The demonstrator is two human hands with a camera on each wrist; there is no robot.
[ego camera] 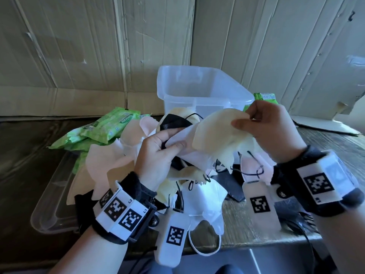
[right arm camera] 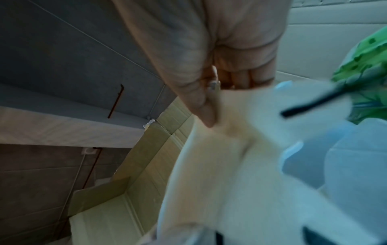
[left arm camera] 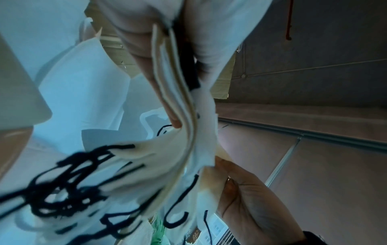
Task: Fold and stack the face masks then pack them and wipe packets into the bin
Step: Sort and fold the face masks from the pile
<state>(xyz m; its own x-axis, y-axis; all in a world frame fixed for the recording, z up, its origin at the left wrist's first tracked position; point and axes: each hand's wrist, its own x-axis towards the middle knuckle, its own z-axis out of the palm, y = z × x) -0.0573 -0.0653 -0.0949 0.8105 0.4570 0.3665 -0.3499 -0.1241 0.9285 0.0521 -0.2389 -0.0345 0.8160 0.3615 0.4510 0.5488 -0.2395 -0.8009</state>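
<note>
The step in hand looks like folding and stacking, with no packing begun. In the middle of the head view the left hand grips a sheaf of masks, thumb pressed on top. The left wrist view shows that stack edge-on, several layers thick with a black one among them, though the exact number cannot be told. The right hand pinches the top edge of a cream mask between thumb and fingers and holds it just against the stack, above the pile.

The bin stands at upper centre, behind the hands, and appears to hold nothing yet. Its lid lies flat at lower left, partly under the pile.

Next, I judge, the cream mask has to be closed flat along its crease, its edges squared with the stack, and slid under the left thumb without letting the gripped layers fan out. The dangling black ear loops could snag on the loose ones below.

Counts: one bin, one lid. Wipe packets sit at centre left, about three green ones overlapping, plus one more at the bin's right edge. Loose masks on the table number roughly eight or more in white, cream, pink and black, too tangled to count surely.
</note>
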